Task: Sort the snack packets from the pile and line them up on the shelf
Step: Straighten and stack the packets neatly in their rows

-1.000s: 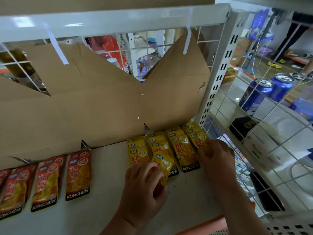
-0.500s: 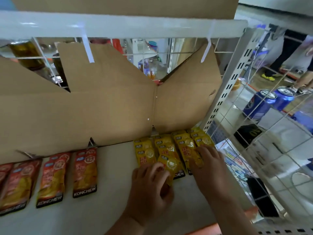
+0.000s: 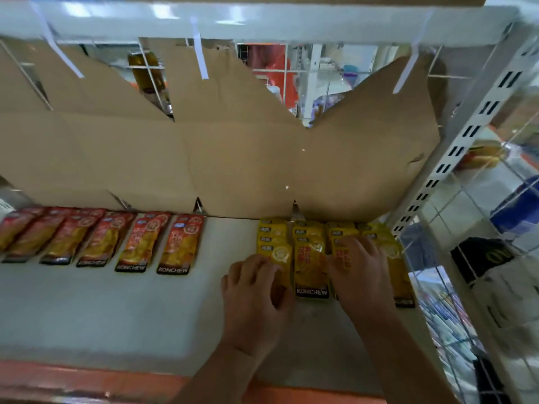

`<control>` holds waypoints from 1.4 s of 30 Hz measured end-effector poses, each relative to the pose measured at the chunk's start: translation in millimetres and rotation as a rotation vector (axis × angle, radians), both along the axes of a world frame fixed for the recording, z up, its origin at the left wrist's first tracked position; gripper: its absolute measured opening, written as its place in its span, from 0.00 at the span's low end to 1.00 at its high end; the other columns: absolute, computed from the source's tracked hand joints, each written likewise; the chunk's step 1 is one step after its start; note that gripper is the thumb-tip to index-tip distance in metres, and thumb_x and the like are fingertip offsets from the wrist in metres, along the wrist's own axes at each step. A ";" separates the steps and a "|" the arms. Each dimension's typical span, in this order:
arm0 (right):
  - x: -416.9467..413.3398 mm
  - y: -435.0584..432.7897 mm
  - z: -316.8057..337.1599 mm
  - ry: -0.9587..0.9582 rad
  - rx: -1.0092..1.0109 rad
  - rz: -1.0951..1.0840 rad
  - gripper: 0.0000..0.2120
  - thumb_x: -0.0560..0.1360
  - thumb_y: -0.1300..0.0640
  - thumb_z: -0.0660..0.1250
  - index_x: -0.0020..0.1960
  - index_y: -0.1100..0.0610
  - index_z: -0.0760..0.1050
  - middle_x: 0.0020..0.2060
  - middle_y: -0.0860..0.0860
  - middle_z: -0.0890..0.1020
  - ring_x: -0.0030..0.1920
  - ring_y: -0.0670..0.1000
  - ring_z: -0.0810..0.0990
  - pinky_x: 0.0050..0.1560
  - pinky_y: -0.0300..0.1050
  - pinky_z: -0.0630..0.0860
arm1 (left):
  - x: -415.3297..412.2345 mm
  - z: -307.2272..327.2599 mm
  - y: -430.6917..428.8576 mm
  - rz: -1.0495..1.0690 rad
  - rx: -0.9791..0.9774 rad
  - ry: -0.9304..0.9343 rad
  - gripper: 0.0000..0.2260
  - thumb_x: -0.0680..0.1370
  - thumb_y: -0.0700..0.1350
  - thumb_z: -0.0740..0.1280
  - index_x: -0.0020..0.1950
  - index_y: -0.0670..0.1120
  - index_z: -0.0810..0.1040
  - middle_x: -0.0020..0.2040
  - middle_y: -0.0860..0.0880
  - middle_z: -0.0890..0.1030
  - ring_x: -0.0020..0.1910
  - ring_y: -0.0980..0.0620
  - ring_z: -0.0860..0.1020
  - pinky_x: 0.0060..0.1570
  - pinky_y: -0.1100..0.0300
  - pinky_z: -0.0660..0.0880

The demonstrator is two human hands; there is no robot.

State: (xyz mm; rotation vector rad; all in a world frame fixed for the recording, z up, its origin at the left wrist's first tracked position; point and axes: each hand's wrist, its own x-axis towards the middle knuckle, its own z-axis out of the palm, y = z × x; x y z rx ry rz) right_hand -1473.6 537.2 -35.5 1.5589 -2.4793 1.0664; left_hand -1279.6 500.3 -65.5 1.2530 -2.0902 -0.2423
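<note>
You have red packets (image 3: 137, 243) lying flat in a side-by-side row on the left of the white shelf (image 3: 116, 310). Your yellow packets (image 3: 310, 258) lie in overlapping columns at its right end

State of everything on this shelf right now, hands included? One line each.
Red packets: flat, side by side, left on the shelf.
Yellow stacks: flat, overlapping, right on the shelf.
Yellow packet: on leftmost stack, gripped.
Left hand: curled on yellow packet.
Right hand: fingers flat on yellow stacks.
Cardboard: upright at back, top edge jagged.
</note>
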 end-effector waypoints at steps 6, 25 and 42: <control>-0.5 -6.8 -12.9 -0.032 -0.045 0.040 0.11 0.71 0.58 0.76 0.53 0.55 0.81 0.54 0.52 0.81 0.54 0.56 0.75 0.53 0.47 0.66 | -6.3 -2.8 -3.7 0.059 0.011 -0.123 0.15 0.72 0.57 0.71 0.56 0.54 0.80 0.60 0.53 0.77 0.55 0.46 0.73 0.50 0.48 0.72; -2.8 -4.6 -15.3 -0.078 -0.092 -0.001 0.09 0.73 0.57 0.73 0.53 0.55 0.80 0.53 0.51 0.81 0.55 0.56 0.75 0.56 0.52 0.68 | -6.4 -7.2 -5.1 0.093 0.032 -0.149 0.16 0.74 0.61 0.68 0.57 0.54 0.80 0.59 0.53 0.76 0.56 0.47 0.74 0.52 0.48 0.73; -1.2 -4.0 -16.0 -0.069 -0.099 0.017 0.09 0.73 0.57 0.72 0.53 0.55 0.80 0.52 0.50 0.81 0.53 0.55 0.75 0.56 0.55 0.71 | -7.7 -7.2 -3.5 0.118 -0.015 -0.106 0.15 0.73 0.60 0.72 0.54 0.54 0.81 0.57 0.54 0.77 0.54 0.48 0.74 0.50 0.51 0.72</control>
